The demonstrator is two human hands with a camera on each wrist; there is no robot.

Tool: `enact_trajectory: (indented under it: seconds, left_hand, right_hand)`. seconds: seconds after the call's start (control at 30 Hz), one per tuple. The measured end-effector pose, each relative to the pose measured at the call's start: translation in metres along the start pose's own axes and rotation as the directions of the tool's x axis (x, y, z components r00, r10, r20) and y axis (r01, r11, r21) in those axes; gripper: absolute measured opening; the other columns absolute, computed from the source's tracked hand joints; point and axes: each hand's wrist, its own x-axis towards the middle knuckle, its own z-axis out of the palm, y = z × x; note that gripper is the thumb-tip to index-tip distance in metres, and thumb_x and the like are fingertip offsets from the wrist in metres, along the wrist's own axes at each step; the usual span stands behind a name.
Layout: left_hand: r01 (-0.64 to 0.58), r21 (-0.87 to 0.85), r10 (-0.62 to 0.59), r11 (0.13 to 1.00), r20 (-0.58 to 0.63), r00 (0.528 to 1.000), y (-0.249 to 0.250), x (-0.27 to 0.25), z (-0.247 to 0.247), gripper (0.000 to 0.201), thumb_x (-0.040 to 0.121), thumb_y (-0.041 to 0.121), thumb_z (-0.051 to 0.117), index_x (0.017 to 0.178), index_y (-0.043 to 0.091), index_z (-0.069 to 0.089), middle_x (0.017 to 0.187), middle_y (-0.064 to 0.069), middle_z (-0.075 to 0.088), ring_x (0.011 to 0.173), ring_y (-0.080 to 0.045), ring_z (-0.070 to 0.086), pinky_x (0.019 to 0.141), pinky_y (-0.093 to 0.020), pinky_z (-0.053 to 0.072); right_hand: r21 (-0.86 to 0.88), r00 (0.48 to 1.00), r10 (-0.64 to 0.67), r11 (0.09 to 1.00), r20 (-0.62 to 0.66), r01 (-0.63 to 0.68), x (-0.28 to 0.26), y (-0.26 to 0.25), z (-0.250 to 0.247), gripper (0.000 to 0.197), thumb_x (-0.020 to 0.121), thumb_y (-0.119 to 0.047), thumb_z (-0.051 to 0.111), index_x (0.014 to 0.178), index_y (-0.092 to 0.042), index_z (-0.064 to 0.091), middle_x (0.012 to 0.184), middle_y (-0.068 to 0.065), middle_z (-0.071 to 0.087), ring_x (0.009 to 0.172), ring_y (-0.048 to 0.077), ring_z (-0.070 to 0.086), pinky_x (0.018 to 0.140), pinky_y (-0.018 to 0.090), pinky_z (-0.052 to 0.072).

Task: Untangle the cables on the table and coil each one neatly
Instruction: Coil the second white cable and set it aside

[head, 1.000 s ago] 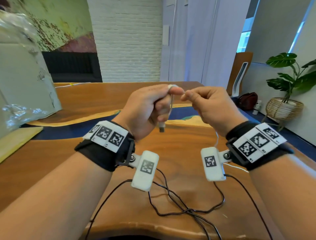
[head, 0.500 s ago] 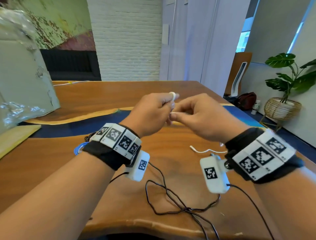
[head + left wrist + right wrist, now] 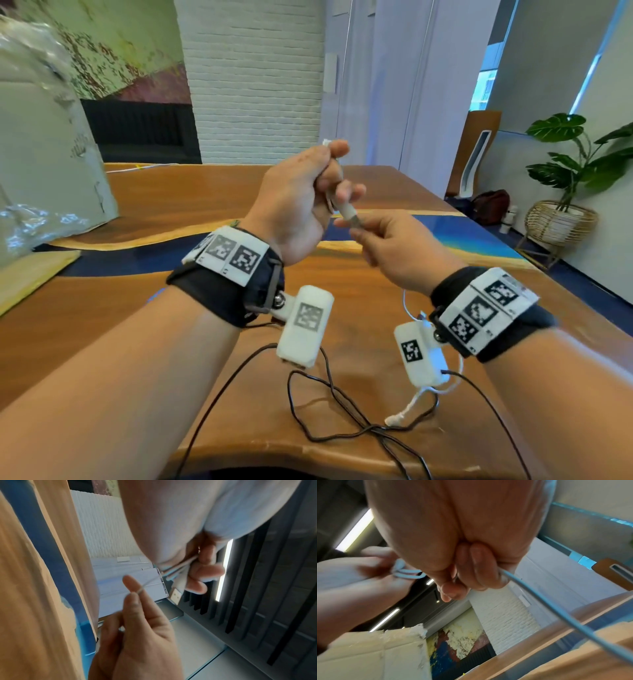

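My left hand is raised above the wooden table and grips several loops of a white cable. The cable's USB plug sticks out below the fist, also seen as the plug in the left wrist view. My right hand, just below and to the right, pinches the same cable's free run between thumb and fingers. The cable hangs under my right wrist down to its loose end on the table.
Thin black wires loop on the table near its front edge below my wrists. A plastic-wrapped cardboard box stands at the far left. A potted plant in a wicker basket stands on the floor past the table's right edge.
My left hand has risen and turned, so the plug now points down out of the fist. My right hand has dropped lower and drawn cable out from it.
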Motion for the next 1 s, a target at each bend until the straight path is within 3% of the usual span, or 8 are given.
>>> enact_trajectory:
  seconds: [0.17,0.3,0.43,0.5,0.6,0.73,0.87,1.0]
  left_hand:
    - [-0.073,0.332,0.126,0.941,-0.141,0.982,-0.018,0.011,-0.004,0.022,0.110,0.008,0.030,0.105,0.009,0.051,0.073,-0.006,0.065,0.096,-0.031,0.073,0.093,-0.037,0.056]
    - [-0.113,0.891,0.226,0.440,0.011,0.974,-0.025,0.011,-0.027,0.017,0.108,0.015,0.038,0.106,0.018,0.055,0.084,0.004,0.070,0.080,-0.014,0.066,0.067,-0.028,0.051]
    - [-0.025,0.949,0.059,0.314,0.007,0.998,-0.025,0.009,-0.045,0.022,0.108,0.018,0.036,0.111,0.021,0.058,0.076,0.003,0.071,0.072,-0.013,0.067,0.069,-0.039,0.056]
    - [-0.013,0.939,-0.023,0.344,0.022,0.999,-0.020,0.007,-0.047,0.026,0.108,0.018,0.037,0.111,0.018,0.062,0.065,0.005,0.069,0.075,-0.021,0.070,0.075,-0.046,0.059]
    - [0.061,0.763,-0.188,0.643,0.081,0.979,-0.014,0.001,-0.041,0.033,0.109,0.019,0.038,0.100,0.006,0.067,0.045,0.005,0.048,0.054,-0.032,0.059,0.080,-0.047,0.059]
    - [0.185,0.340,-0.242,0.922,0.131,0.961,-0.007,-0.008,-0.030,0.040,0.111,0.024,0.032,0.086,0.007,0.060,0.053,0.003,0.020,0.037,-0.013,0.020,0.053,-0.029,0.045]
    - [0.193,-0.047,-0.187,0.980,0.112,0.976,-0.006,-0.007,-0.017,0.032,0.110,0.021,0.032,0.098,0.006,0.058,0.055,0.006,0.023,0.039,-0.008,0.023,0.054,-0.024,0.042]
    - [0.146,-0.301,-0.152,0.942,0.005,0.988,-0.013,-0.007,-0.004,0.028,0.111,0.020,0.032,0.103,0.005,0.054,0.058,0.004,0.027,0.043,-0.010,0.030,0.061,-0.027,0.046]
  right_hand:
    - [-0.180,0.989,-0.010,0.983,0.147,0.036,-0.004,-0.019,0.012,0.019,0.104,-0.037,0.055,0.098,-0.032,0.072,0.043,-0.029,0.049,0.047,-0.005,0.048,0.053,0.022,0.030]
    - [-0.098,0.994,-0.036,0.994,0.105,0.047,-0.006,-0.026,-0.003,0.026,0.097,-0.036,0.065,0.081,-0.020,0.078,0.048,-0.009,0.046,0.045,0.006,0.036,0.053,0.029,0.035]
    - [-0.095,0.996,-0.079,0.992,0.043,0.083,-0.003,-0.034,-0.024,0.022,0.097,-0.036,0.066,0.084,-0.024,0.080,0.062,-0.005,0.064,0.056,0.012,0.049,0.061,0.040,0.047]
    - [-0.123,0.995,-0.102,0.987,0.008,0.102,0.001,-0.033,-0.031,0.019,0.096,-0.034,0.067,0.085,-0.025,0.080,0.066,-0.003,0.067,0.057,0.007,0.051,0.060,0.034,0.046]
    - [-0.153,0.987,-0.136,0.981,-0.081,0.123,0.009,-0.028,-0.041,0.016,0.094,-0.034,0.071,0.085,-0.024,0.079,0.064,-0.006,0.065,0.056,-0.001,0.050,0.053,0.017,0.042]
    - [-0.086,0.978,-0.142,0.988,-0.156,0.130,0.017,-0.019,-0.042,0.018,0.096,-0.035,0.069,0.086,-0.023,0.079,0.057,-0.007,0.059,0.052,0.001,0.045,0.051,0.013,0.038]
    - [-0.005,0.978,-0.154,0.988,-0.144,0.155,0.019,-0.019,-0.021,0.023,0.105,-0.023,0.055,0.110,-0.028,0.077,0.057,-0.030,0.060,0.057,-0.009,0.053,0.060,0.007,0.038]
    - [0.007,0.986,-0.143,0.990,-0.091,0.144,0.018,-0.017,-0.007,0.037,0.103,-0.015,0.049,0.099,-0.039,0.076,0.066,0.006,0.067,0.056,0.008,0.051,0.058,0.024,0.042]
